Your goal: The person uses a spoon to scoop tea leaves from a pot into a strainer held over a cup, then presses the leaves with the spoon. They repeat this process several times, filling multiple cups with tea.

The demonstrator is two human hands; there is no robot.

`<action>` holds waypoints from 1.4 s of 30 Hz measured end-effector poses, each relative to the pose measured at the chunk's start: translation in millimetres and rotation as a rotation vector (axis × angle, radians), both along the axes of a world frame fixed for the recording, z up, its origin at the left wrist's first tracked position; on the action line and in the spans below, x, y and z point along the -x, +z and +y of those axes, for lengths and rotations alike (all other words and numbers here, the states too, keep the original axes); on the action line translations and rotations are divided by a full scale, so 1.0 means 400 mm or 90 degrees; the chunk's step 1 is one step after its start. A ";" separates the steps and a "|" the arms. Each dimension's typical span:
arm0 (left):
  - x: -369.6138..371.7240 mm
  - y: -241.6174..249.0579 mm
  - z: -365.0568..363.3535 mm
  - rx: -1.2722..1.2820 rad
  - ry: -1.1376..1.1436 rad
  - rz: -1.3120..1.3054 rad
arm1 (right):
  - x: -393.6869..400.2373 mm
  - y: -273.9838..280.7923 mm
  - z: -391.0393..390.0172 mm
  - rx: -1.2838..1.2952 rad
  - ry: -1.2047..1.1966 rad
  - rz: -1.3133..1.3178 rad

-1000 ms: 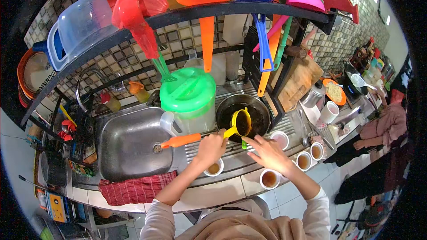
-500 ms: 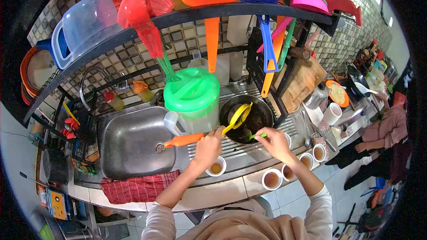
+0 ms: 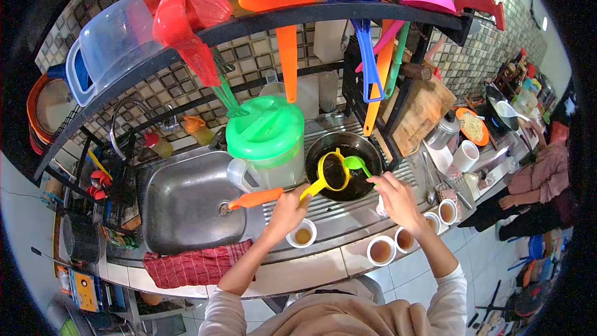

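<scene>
My left hand (image 3: 291, 210) is closed around the handle of a yellow strainer (image 3: 334, 173), whose round mesh faces up over a dark pan (image 3: 316, 150) of dark brown liquid. From behind the same hand an orange handle (image 3: 255, 198) sticks out leftward; its inner end is hidden. A small green spoon (image 3: 355, 162) is pinched in my right hand (image 3: 397, 196), its bowl just right of the strainer's rim. Close below my left hand stands a white cup (image 3: 301, 234) with brown liquid. More cups of brown liquid, such as one cup (image 3: 380, 251), line the counter by my right forearm.
A green-lidded pitcher (image 3: 266, 137) stands left of the pan, beside the steel sink (image 3: 149, 211). A red cloth (image 3: 198, 264) lies on the front edge. Utensils hang from the black rack (image 3: 249, 26) overhead. At the right another person (image 3: 540, 177) stands by the counter.
The strainer has turned from edge-on to lying flatter, lower over the pan. The green spoon has risen from the liquid to beside the strainer, and my right hand has moved slightly right.
</scene>
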State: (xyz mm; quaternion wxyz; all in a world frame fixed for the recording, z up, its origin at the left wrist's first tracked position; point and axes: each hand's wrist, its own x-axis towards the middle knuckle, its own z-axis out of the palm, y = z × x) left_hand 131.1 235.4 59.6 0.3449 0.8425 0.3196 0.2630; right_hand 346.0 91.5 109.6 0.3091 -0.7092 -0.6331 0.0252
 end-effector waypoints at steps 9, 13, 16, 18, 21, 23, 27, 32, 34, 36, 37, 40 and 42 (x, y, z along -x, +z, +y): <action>-0.005 -0.019 -0.004 -0.032 -0.025 0.023 | 0.004 -0.038 0.020 -0.002 0.065 -0.056; -0.001 -0.010 -0.014 -0.069 -0.023 0.058 | 0.007 -0.038 0.024 -0.025 0.077 0.000; 0.001 0.013 -0.027 -0.100 -0.002 0.106 | 0.006 -0.038 0.024 -0.042 0.057 -0.020; 0.002 0.019 -0.032 -0.141 0.004 0.104 | 0.007 -0.041 0.022 -0.053 0.048 0.014; 0.007 0.017 -0.032 -0.199 0.006 0.127 | 0.010 -0.048 0.021 -0.080 0.045 -0.005; 0.007 0.016 -0.034 -0.217 0.004 0.152 | 0.010 -0.054 0.018 -0.089 0.047 -0.007; 0.005 0.017 -0.039 -0.210 0.006 0.149 | 0.010 -0.055 0.015 -0.084 0.062 -0.093; 0.000 0.013 -0.037 -0.159 -0.003 0.102 | 0.018 -0.054 0.012 -0.077 0.067 -0.032; -0.005 0.023 -0.039 -0.061 0.014 0.152 | 0.014 -0.058 0.012 -0.069 0.055 -0.059; -0.009 0.015 -0.033 -0.050 0.012 0.148 | 0.006 -0.065 0.016 -0.029 0.105 0.059; -0.011 0.011 -0.029 -0.040 0.012 0.144 | 0.008 -0.067 0.019 -0.030 0.105 0.059; -0.019 0.010 -0.024 -0.032 0.017 0.143 | 0.009 -0.074 0.025 -0.052 0.085 0.103; -0.024 -0.005 -0.019 -0.031 0.013 0.142 | 0.004 -0.080 0.032 -0.008 0.102 0.134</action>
